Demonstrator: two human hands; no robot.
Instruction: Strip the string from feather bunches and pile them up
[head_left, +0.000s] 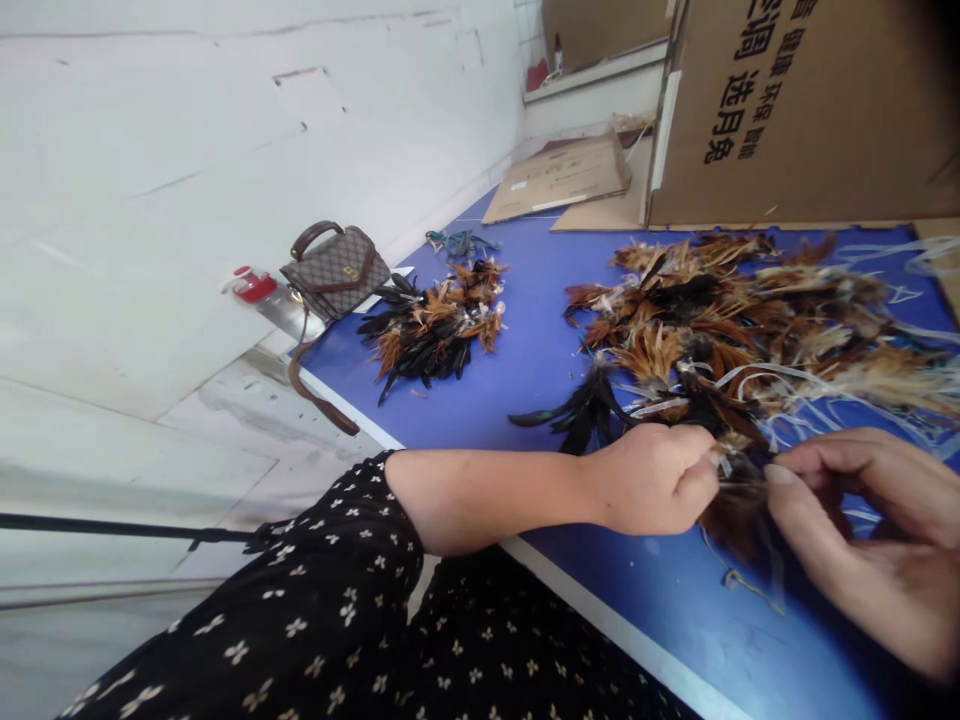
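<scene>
My left hand [652, 478] is closed in a pinch on a small bunch of brown and black feathers [739, 510] just above the blue table [525, 390]. My right hand [870, 530] pinches the same bunch from the other side, fingers curled. Thin whitish strips [750, 378] trail among the feathers. A large heap of brown, orange and black feathers [757, 320] lies right behind both hands. A smaller pile of feathers [435, 325] rests further left on the table.
A brown patterned handbag [335, 270] with a hanging strap sits at the table's left corner beside a red-capped bottle [255, 288]. A big cardboard box [802, 110] and flat cardboard [559, 178] stand at the far side. A white wall runs along the left.
</scene>
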